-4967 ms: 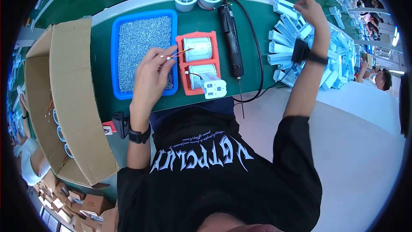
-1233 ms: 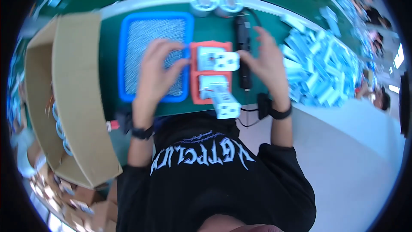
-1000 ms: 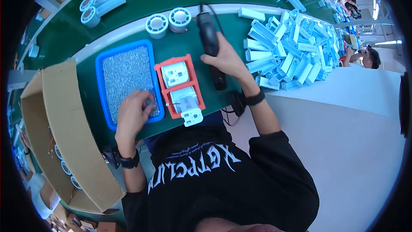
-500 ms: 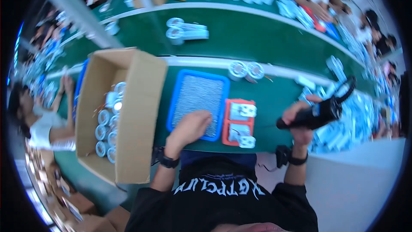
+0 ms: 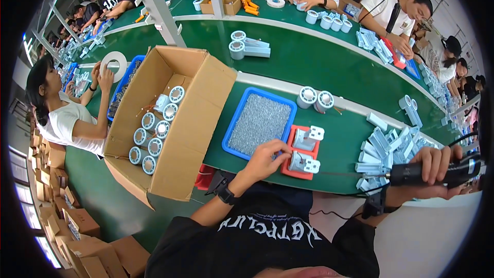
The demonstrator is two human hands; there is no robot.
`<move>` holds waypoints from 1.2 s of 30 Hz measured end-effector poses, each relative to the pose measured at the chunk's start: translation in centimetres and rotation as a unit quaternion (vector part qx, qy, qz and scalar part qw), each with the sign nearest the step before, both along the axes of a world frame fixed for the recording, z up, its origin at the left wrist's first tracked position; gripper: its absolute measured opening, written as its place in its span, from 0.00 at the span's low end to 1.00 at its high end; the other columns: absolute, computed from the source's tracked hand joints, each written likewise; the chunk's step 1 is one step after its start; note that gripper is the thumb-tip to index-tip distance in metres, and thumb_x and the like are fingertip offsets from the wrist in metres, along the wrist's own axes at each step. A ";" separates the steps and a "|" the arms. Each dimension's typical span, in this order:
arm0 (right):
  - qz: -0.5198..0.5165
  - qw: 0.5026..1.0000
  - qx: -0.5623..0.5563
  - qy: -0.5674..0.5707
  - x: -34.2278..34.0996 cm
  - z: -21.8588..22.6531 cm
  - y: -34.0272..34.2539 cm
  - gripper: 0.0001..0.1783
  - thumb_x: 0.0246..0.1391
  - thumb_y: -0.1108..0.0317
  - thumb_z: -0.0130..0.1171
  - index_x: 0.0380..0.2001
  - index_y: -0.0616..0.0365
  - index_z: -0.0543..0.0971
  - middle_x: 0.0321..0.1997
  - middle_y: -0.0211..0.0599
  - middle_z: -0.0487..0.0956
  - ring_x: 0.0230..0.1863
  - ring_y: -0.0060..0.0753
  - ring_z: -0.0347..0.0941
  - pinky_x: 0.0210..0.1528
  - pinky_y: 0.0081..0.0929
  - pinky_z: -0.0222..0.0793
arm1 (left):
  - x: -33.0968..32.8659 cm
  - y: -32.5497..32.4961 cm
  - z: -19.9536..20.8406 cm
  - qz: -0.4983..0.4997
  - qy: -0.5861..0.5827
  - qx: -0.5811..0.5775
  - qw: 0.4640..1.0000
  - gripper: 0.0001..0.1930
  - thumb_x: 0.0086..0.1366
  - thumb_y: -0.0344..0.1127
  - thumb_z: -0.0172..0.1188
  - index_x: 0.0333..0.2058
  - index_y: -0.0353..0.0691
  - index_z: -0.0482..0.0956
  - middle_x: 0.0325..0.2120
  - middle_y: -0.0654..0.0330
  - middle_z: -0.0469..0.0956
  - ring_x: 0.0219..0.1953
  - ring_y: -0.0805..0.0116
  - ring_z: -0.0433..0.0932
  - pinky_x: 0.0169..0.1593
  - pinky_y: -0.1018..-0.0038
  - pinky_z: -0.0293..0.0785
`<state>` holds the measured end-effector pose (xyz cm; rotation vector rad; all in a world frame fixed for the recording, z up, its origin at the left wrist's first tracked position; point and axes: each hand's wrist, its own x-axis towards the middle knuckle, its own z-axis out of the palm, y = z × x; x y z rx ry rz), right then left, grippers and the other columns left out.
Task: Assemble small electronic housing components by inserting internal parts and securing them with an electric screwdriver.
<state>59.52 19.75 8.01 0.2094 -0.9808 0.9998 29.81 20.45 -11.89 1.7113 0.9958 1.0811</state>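
- Right hand (image 5: 435, 167) is wrapped around a fat black screwdriver (image 5: 405, 174), so that grip I am sure of.
- Its thin rod (image 5: 378, 175) points left, toward the red holder (image 5: 298, 175). The tip is too thin for me to tell if it touches anything.
- Left hand (image 5: 263, 160) is at the left side of the red holder, by the near corner of the blue tray (image 5: 272, 94). Thumb and finger come close together beside the near can (image 5: 298, 163), but I cannot tell if they pinch something small.
- Two pale cans sit in the red holder, one in each slot: the near can and the far can (image 5: 303, 141). A flat plate with holes sticks out to the right of each: the near plate (image 5: 311, 166) and the far plate (image 5: 316, 133).
- Lots of little silver screws (image 5: 260, 123) fill the blue tray, just left of the holder.
- Farther back, two round tubs (image 5: 307, 97) stand side by side on the green table (image 5: 339, 139). A big heap of pale blue pieces (image 5: 383, 146) lies to the right.
- I think this step is getting the near can ready for the screwdriver, with the left hand minding it.
- As I judge it, the next move calls for a steady right hand, the rod lined up straight with a hole, and the left fingers out of its way.
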 end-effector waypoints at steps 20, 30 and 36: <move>-0.011 0.992 -0.004 -0.127 -2.4 -1.9 -0.4 0.41 0.35 0.40 0.70 0.46 0.57 0.71 0.22 0.24 0.69 0.17 0.16 0.66 0.22 0.16 0.67 | 3.5 -1.3 -3.1 0.002 -0.054 0.090 0.994 0.06 0.57 0.20 0.57 0.32 0.34 0.71 0.34 0.55 0.74 0.36 0.59 0.74 0.40 0.72 0.71; -0.017 0.980 0.062 -0.187 0.5 0.5 -1.1 0.37 0.31 0.39 0.72 0.39 0.53 0.71 0.19 0.16 0.71 0.15 0.10 0.68 0.20 0.09 0.69 | 3.8 -1.3 -2.8 0.033 -0.037 0.074 0.996 0.06 0.54 0.21 0.59 0.31 0.35 0.72 0.32 0.57 0.74 0.39 0.56 0.75 0.40 0.66 0.71; 0.032 0.949 0.149 -0.274 -4.5 0.7 0.6 0.39 0.58 0.36 0.44 0.58 0.58 0.60 0.27 0.39 0.70 0.21 0.34 0.70 0.20 0.33 0.75 | 4.2 -1.0 -3.0 0.041 -0.045 0.092 0.994 0.06 0.53 0.20 0.60 0.30 0.34 0.73 0.30 0.56 0.74 0.37 0.57 0.75 0.39 0.68 0.72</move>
